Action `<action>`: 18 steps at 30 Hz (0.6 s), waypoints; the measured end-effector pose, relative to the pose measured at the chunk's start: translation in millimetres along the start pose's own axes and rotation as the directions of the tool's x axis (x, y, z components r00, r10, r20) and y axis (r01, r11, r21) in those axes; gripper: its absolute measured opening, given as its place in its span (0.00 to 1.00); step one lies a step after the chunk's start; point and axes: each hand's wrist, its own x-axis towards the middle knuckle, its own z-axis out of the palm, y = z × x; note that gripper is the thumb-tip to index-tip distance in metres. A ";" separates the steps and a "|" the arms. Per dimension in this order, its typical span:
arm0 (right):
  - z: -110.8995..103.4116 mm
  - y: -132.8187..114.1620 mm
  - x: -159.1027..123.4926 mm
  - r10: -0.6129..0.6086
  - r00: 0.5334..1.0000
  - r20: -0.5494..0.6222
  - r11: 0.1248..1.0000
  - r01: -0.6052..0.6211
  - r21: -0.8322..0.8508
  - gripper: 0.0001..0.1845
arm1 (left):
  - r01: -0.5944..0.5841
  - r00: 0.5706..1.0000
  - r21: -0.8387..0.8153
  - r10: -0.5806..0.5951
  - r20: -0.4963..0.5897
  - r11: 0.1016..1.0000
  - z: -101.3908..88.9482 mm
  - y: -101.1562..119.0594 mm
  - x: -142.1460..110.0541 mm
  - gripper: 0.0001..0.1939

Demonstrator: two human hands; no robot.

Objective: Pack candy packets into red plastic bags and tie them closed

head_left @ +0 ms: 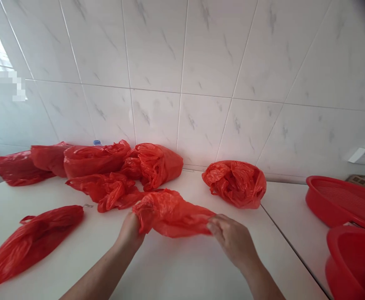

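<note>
A thin red plastic bag [178,214] is stretched out between my two hands above the white table. My left hand [131,226] reaches into the bag's crumpled mouth, so its fingers are hidden by the plastic. At the other end, my right hand [229,235] is closed, pinching the bag's narrow tip between thumb and fingers. Just behind, another crumpled red bag [110,189] lies loose, close to the held one. A long, flattened red bag [38,235] rests to the left of my left arm.
Several bundled red bags [88,160] stand along the tiled wall, with a blue bottle cap [97,142] behind them. A rounded red bag bundle [235,183] sits right of centre. Red plastic baskets [323,204] occupy the right side, beyond a seam in the white table [176,271].
</note>
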 end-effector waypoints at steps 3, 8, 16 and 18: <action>-5.5 18.1 2.0 0.092 0.989 -0.118 0.989 -0.104 -0.100 0.23 | -0.054 0.997 0.088 0.059 -0.049 0.995 -9.8 -1.4 6.8 0.21; 8.5 9.1 0.9 0.052 0.954 -0.294 0.969 -0.119 -0.215 0.20 | -0.315 0.948 0.347 0.311 0.067 0.883 2.8 -1.0 -8.2 0.34; 28.8 -14.3 -6.4 -0.022 0.954 -0.300 0.894 -0.115 -0.433 0.14 | -0.350 0.913 0.411 0.208 0.351 0.842 21.4 5.1 -26.6 0.05; 25.8 -12.4 -7.4 -0.014 0.940 -0.340 0.870 -0.156 -0.467 0.14 | -0.250 0.941 0.372 0.133 0.312 0.894 23.9 4.6 -28.9 0.09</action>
